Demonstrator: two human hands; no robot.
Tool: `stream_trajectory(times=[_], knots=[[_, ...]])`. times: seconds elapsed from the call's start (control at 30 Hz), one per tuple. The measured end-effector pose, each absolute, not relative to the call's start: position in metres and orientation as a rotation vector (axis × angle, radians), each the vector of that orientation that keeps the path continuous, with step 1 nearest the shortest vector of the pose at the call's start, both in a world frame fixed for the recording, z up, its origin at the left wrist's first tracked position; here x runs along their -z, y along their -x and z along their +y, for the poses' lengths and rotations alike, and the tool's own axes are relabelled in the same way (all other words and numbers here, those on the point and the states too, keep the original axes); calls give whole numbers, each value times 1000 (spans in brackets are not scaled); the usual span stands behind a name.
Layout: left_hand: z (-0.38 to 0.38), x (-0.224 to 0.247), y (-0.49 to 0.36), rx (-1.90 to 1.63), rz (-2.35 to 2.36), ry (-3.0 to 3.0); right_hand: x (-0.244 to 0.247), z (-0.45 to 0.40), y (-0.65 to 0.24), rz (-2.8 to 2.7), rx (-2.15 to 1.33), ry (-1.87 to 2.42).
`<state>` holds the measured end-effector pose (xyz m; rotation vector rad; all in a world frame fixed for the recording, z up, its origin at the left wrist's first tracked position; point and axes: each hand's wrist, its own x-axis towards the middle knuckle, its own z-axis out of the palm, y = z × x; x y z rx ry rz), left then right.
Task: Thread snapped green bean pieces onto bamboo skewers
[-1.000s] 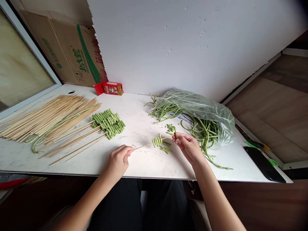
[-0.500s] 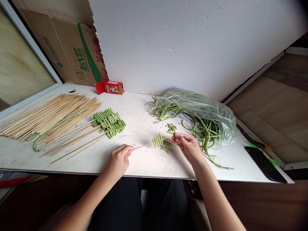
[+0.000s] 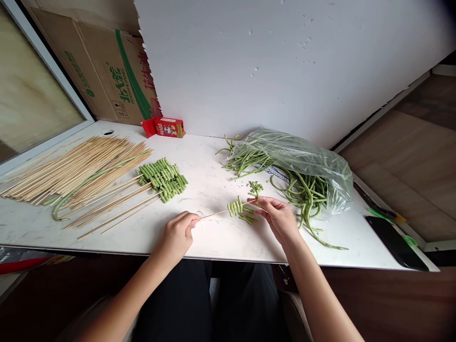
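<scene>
My left hand (image 3: 178, 233) pinches the lower end of a thin bamboo skewer (image 3: 214, 214) held slanting above the table. Several short green bean pieces (image 3: 234, 207) are threaded crosswise on it. At the skewer's far end, my right hand (image 3: 280, 219) is closed, with thumb and fingertips on another bean piece (image 3: 257, 193); the fingers partly hide it. Loose cut pieces (image 3: 247, 218) lie on the table beneath the skewer. Small bean ends (image 3: 255, 185) form a little heap just beyond my right fingertips.
Finished bean skewers (image 3: 163, 178) are stacked left of centre. Bare skewers (image 3: 74, 166) spread at far left, with a long bean (image 3: 89, 179) across them. A plastic bag (image 3: 295, 149) of long beans (image 3: 309, 194) lies right. A red box (image 3: 170, 127) and black phone (image 3: 395, 242) rest on the table.
My right fingers have shifted slightly along the skewer's tip with the bean piece. My left hand keeps its hold. The whole view has moved a little.
</scene>
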<state>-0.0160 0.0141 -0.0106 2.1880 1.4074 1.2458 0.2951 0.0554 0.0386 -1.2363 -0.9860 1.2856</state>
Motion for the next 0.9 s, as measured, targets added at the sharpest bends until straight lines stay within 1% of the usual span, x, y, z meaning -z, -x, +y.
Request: stream_trajectory(times=[0.17, 0.5, 0.63, 0.73, 0.9], knots=[[15, 11, 16, -1269, 1400, -2186, -39, 55, -294, -966, -1335, 1164], [13, 12, 15, -1272, 1368, -2150, -24, 43, -259, -883, -1393, 1182], [14, 5, 14, -1312, 1383, -2145, -29, 48, -269, -933, -1381, 1211], [14, -1, 13, -1351, 1431, -2140, -39, 54, -290, -1150, -1237, 1300], [14, -3, 12, -1364, 1451, -2143, -47, 59, -320, -1748, -695, 1584]])
